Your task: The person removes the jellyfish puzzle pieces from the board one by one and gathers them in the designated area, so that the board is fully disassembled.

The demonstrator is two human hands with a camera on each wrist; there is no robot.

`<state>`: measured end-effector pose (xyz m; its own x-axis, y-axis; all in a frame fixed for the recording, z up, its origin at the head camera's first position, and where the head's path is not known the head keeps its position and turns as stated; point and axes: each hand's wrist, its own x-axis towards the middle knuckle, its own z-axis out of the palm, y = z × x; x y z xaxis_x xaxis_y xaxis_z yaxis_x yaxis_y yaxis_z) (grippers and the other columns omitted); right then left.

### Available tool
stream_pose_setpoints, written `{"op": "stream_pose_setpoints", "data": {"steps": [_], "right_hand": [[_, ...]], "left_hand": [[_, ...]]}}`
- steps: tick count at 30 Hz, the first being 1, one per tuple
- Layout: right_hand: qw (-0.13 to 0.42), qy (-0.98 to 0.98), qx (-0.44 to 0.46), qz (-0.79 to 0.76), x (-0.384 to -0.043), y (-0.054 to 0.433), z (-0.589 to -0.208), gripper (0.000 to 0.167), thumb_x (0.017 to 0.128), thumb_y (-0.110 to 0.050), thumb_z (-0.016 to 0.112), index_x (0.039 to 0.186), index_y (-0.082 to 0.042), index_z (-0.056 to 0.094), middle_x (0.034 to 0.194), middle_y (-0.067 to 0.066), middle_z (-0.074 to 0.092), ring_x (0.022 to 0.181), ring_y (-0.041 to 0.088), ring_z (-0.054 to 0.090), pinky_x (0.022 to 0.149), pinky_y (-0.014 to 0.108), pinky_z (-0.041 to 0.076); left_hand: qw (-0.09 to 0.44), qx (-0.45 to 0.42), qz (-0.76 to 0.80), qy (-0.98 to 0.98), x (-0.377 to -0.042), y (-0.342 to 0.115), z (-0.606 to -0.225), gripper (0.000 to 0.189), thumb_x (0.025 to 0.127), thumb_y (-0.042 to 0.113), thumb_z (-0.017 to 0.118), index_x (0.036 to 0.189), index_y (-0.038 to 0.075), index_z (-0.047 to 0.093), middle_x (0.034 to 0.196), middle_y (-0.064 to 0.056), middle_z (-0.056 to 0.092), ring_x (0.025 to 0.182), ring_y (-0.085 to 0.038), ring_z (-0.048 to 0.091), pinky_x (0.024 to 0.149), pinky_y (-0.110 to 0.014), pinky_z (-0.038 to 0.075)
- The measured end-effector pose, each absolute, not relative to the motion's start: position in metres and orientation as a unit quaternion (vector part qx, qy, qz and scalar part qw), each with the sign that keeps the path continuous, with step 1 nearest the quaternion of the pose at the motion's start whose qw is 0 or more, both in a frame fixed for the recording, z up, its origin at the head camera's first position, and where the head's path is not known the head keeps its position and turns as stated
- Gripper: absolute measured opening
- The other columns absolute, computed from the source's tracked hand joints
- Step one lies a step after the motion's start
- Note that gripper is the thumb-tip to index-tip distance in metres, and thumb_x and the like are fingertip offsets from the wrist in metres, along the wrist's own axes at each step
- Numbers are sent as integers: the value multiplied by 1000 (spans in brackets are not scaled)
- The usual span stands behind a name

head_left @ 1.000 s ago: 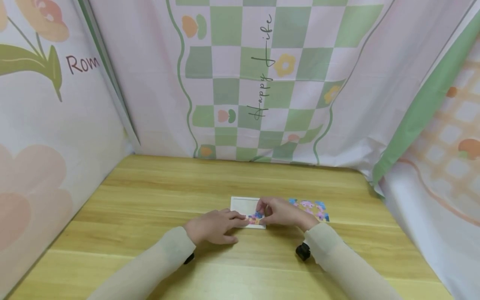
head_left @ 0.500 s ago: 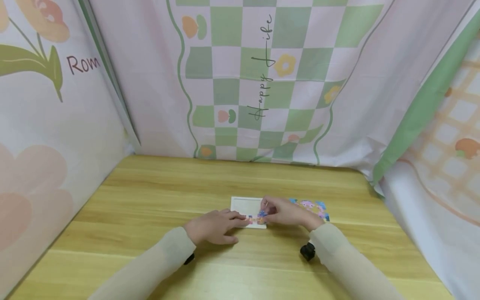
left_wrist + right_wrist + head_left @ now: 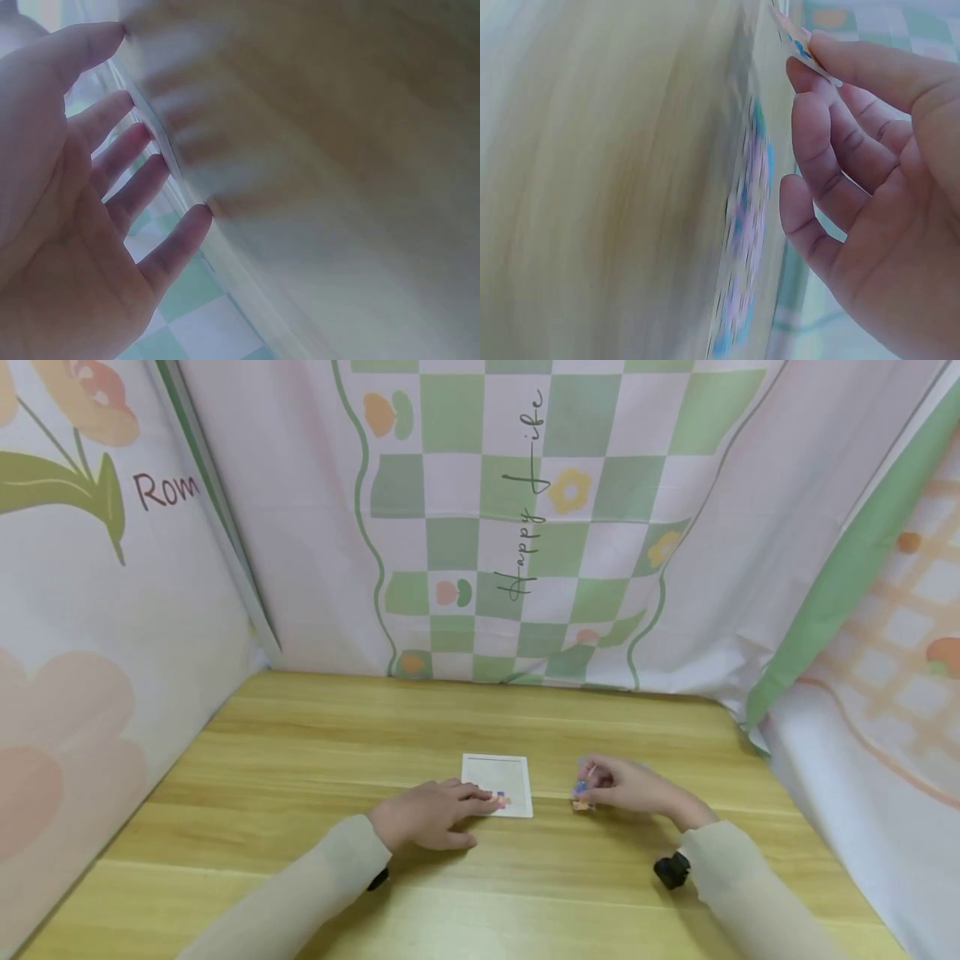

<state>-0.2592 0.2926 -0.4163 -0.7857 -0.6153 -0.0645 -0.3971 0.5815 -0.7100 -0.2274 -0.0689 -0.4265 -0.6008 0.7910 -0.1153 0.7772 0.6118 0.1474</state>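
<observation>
A shallow white puzzle tray (image 3: 528,792) lies on the table, with a small pink-and-orange puzzle piece (image 3: 504,798) at its front edge. My left hand (image 3: 431,814) rests at the tray's front left corner, index fingertip at that piece; the left wrist view shows its fingers (image 3: 180,244) extended and spread at the table surface. To the right of the tray, my right hand (image 3: 633,792) pinches a blue-and-orange puzzle piece (image 3: 581,805) between thumb and fingers. This held puzzle piece (image 3: 802,51) appears edge-on in the right wrist view.
Several loose puzzle pieces (image 3: 742,232) lie on the table under my right hand, blurred in its wrist view and mostly hidden in the head view. The wooden table (image 3: 360,718) meets a checkered curtain (image 3: 502,543) at the back, with patterned cloth on both sides.
My right hand has lifted the blue-and-orange puzzle piece off the tray's front right and carried it right, over the loose pieces. My left hand has stayed in place.
</observation>
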Motion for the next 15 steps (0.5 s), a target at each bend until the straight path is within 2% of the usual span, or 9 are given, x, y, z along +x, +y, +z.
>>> {"op": "stream_pose_setpoints", "data": {"steps": [2,9,15], "right_hand": [[151,884,-271,-349,-257,305,-415,24,98,-22,67,114,-5,59,92,4,66,84,20,62,73,28,51],[132,903,-231,-338,-245,344,-412,24,97,-22,69,112,-5,60,86,3,66,72,15,57,62,26,47],[132,891,-231,-368,-236,369,-413,23,97,-16,68,112,-1,58,85,5,67,69,15,57,59,25,46]], "left_hand": [[82,440,42,893,-227,-69,-426,62,101,40,60,157,30,36,154,5,43,138,-21,41,110,-42,40],[89,434,50,895,-225,-70,-424,61,101,39,60,157,31,36,155,6,42,139,-21,40,109,-46,40],[92,431,54,896,-225,-70,-423,61,101,39,60,157,31,36,155,6,42,139,-22,40,108,-49,41]]}}
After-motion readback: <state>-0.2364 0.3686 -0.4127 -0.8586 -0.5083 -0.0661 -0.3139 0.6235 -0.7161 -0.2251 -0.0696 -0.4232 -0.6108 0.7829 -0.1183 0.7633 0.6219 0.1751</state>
